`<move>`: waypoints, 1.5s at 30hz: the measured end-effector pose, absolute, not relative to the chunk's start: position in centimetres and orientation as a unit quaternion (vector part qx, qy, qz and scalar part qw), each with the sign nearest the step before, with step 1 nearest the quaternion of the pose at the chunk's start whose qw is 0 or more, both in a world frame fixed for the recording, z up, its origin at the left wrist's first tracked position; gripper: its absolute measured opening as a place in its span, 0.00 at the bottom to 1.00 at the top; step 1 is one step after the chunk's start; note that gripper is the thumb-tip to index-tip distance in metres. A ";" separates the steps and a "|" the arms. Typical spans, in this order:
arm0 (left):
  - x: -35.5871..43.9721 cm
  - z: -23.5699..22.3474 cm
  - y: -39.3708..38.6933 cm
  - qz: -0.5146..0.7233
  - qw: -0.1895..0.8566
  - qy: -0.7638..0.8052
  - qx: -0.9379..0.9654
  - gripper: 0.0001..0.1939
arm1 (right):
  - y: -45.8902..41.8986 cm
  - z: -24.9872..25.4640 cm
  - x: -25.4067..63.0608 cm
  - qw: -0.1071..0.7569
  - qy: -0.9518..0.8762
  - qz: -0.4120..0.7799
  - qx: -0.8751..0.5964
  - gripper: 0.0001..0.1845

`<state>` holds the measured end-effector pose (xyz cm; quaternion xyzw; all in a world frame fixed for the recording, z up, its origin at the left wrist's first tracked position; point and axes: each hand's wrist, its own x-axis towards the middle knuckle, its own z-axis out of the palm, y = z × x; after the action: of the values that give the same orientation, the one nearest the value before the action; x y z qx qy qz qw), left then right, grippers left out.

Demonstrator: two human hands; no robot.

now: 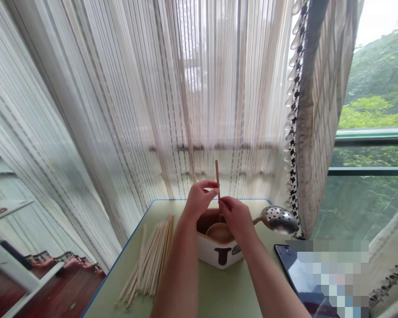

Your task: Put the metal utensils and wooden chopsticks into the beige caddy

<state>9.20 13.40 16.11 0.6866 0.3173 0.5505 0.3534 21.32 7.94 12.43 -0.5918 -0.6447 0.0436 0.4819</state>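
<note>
Beyond the pale green table [215, 293] hangs a curtain [126, 101]. At centre, the left hand [199, 198] and right hand [235, 214] pinch a near-upright stick [217, 172] over the white box [206, 255], seemingly to steady it.

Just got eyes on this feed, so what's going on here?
Both hands, the left and the right, are pinching one thin brown stick, held roughly upright above an open white container with a brown inside. A bundle of pale sticks lies on the green table to the left. To the right are a slotted metal ladle and a dark-framed tablet or phone.
</note>
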 end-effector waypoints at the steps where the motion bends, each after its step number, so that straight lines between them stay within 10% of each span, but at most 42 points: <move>1: 9.0 16.2 13.5 0.560 0.362 0.310 0.678 0.11 | 8.0 12.3 21.3 0.473 -0.645 0.042 -0.599 0.12; 45: 9.3 14.8 14.4 0.500 0.395 0.241 0.732 0.10 | 8.9 11.0 21.0 0.469 -0.619 0.030 -0.630 0.12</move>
<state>9.27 14.42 14.83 0.7319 0.2412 0.5001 0.3950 20.99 8.93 11.03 -0.6297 -0.6187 0.0303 0.4688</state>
